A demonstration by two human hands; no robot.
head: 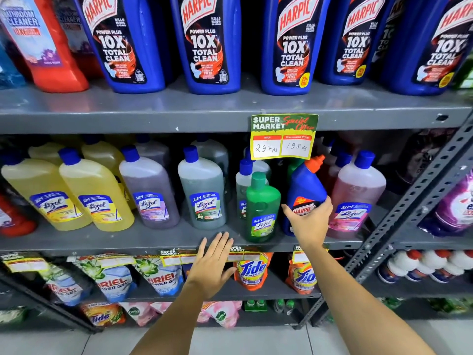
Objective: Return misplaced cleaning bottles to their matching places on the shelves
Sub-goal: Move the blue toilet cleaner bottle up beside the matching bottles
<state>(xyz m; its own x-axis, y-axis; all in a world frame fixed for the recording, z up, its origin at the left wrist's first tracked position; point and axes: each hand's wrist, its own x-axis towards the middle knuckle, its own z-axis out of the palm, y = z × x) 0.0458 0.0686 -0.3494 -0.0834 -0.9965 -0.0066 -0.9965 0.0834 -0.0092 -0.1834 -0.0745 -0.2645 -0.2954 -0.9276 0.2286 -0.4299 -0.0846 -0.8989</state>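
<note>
I am seeing two bare forearms coming up from the bottom edge of the head view, with no sleeve showing on either one. My left hand and my right hand are wearing no gloves, and no ring, watch or band is showing on them. The fingernails are looking short and unpainted.

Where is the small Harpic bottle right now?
Head view, middle shelf, right of centre: the small Harpic bottle is gripped by the right hand, between the green Lizol bottle and a pink one.
</note>
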